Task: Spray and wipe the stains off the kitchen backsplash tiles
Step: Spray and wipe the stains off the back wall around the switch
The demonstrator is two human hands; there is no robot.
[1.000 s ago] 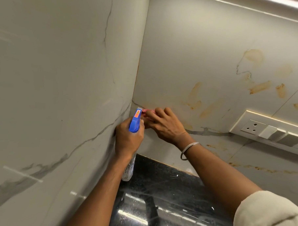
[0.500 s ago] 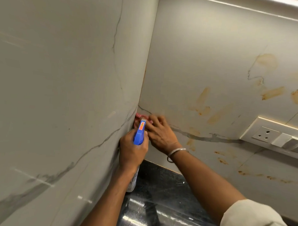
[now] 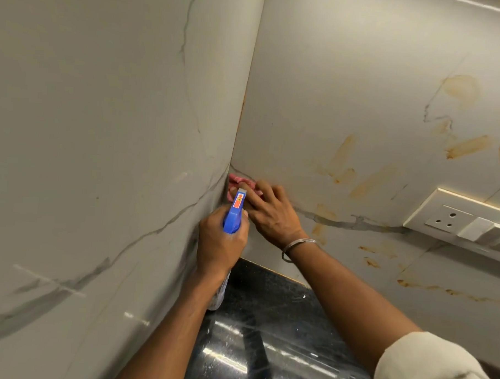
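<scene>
My left hand (image 3: 219, 245) grips a spray bottle with a blue trigger head (image 3: 235, 214); its clear body hangs below my fist. My right hand (image 3: 270, 211) presses a pink cloth (image 3: 235, 181) flat against the backsplash tiles (image 3: 348, 79), right in the corner where the two walls meet. Only the cloth's upper left edge shows past my fingers and the sprayer. Orange-brown stains (image 3: 341, 161) smear the tiles to the right of my hand, with more stains (image 3: 465, 147) higher up and along the lower right.
A white socket and switch plate (image 3: 459, 221) is mounted on the wall at the right. A glossy black countertop (image 3: 265, 333) runs below my arms. The marbled side wall (image 3: 101, 154) stands close on the left.
My right hand and the cloth have slid left and down into the corner. My left hand kept the bottle beside it. The view shifted left.
</scene>
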